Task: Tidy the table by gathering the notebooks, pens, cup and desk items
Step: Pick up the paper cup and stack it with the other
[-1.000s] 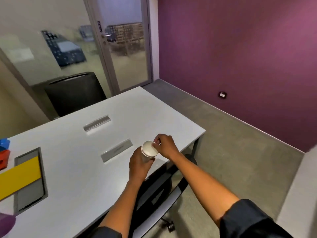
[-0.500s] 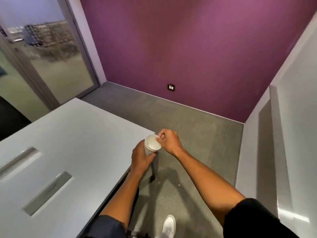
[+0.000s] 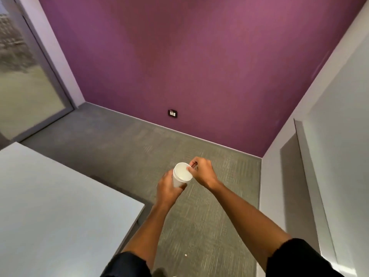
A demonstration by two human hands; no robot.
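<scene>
Two hands, one cup, beyond the white table [image 3: 60, 206] corner.
The left hand [image 3: 168, 188] wraps closed around the white cup [image 3: 181, 174] from below; the right hand [image 3: 202, 170], fingers curled, pinches its rim over grey carpet [image 3: 209, 226].

Small office meeting room: white table [image 3: 50, 206] near left, frosted glass door [image 3: 26, 76] far left, purple wall [image 3: 179, 56], grey carpet [image 3: 139, 140].
</scene>
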